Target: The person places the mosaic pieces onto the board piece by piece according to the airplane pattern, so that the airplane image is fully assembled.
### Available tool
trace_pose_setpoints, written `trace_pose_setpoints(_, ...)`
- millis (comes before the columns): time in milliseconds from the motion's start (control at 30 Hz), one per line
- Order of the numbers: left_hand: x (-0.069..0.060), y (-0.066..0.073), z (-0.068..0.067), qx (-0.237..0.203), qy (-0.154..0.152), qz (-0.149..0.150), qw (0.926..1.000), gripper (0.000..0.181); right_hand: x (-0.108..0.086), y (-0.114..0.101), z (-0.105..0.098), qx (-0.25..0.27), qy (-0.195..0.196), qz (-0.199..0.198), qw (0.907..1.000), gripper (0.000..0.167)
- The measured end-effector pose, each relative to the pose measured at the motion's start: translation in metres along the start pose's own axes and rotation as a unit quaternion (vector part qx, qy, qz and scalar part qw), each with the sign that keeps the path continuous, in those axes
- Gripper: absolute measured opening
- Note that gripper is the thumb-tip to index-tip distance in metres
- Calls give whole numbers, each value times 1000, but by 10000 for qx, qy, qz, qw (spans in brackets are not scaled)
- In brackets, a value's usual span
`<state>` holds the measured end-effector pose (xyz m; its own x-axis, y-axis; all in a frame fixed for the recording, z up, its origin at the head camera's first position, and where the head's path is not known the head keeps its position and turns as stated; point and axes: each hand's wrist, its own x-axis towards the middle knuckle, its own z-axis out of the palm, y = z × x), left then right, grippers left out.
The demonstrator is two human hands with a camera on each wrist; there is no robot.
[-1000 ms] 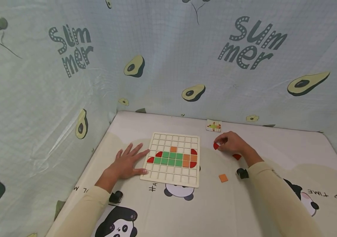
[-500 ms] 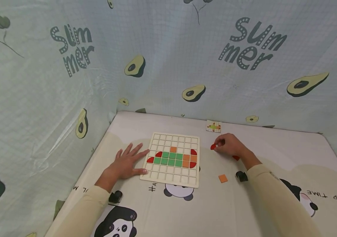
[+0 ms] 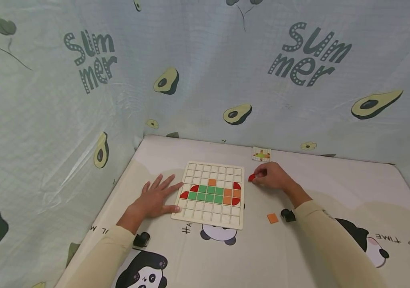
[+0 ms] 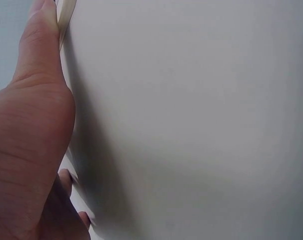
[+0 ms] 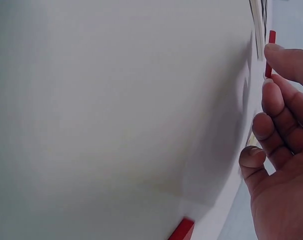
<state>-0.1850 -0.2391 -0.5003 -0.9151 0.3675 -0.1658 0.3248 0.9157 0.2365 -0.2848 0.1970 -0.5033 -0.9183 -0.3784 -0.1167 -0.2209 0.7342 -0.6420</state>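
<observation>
A pale wooden grid board lies on the table, with green and orange square tiles and several red quarter-round tiles set in its cells. My left hand lies spread at the board's left side, thumb and fingertips touching its edge. To the right of the board, my right hand pinches a red quarter-round tile between thumb and fingers, above the table. In the right wrist view that red tile shows edge-on. Another red tile lies on the table; in the head view the right arm hides it.
A loose orange square tile lies right of the board. Behind the right hand, a small pattern card is at the table's back edge. The wrists carry black cameras. Printed cloth walls rise at the back and left.
My right hand has moved left toward the board with the red tile in its fingers. The left hand and the board stay where they were.
</observation>
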Motion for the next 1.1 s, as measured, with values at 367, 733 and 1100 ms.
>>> trace_pose_setpoints(367,1,-1,2,3,8,25,10000,85,8,-13,11,32,49,-172,9998,18)
trace_pose_setpoints(733,1,-2,3,-13,-36,-36,10000,85,18,-32,25,109,38,-356,9993,21)
trace_pose_setpoints(1100,2,-3,3,-28,-32,-31,10000,85,30,-47,37,78,-17,-328,9994,20)
